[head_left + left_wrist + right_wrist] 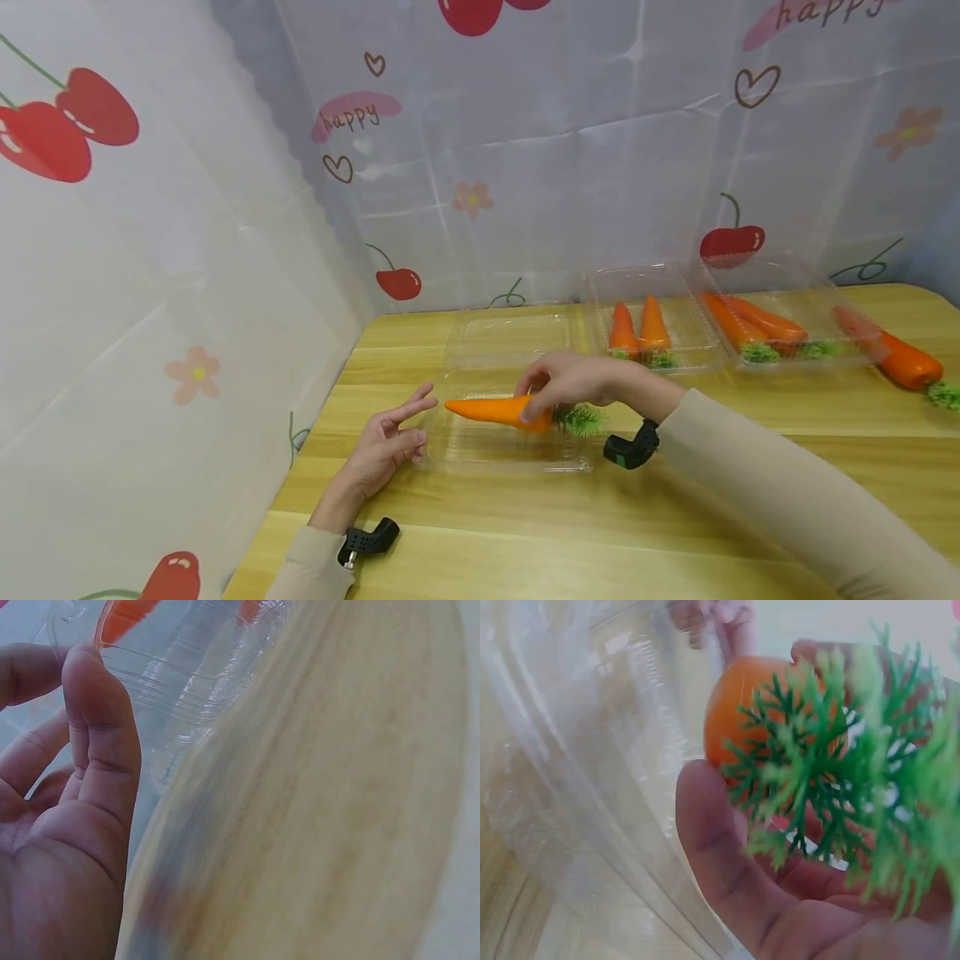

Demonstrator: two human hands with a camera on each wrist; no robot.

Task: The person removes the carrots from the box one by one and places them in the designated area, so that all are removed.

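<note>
My right hand [573, 385] grips an orange toy carrot [491, 409] by its thick end, thumb on the near side. The carrot lies level over a clear plastic box [510, 465] with its lid [513, 337] folded back; its tip points left. In the right wrist view, green leaves [817, 765] stick out past the thumb [705, 799] and hide part of the palm. My left hand [382, 450] is at the box's left edge, index finger stretched toward the carrot tip. Its thumb [101, 712] appears close to the clear rim; whether it touches is unclear.
Behind and to the right stand two more clear boxes: one holds two carrots [651, 325], the other a pair of carrots [768, 321]. A loose carrot [907, 362] lies at the table's right side. A cherry-print sheet [525, 192] hangs behind the wooden table [487, 542].
</note>
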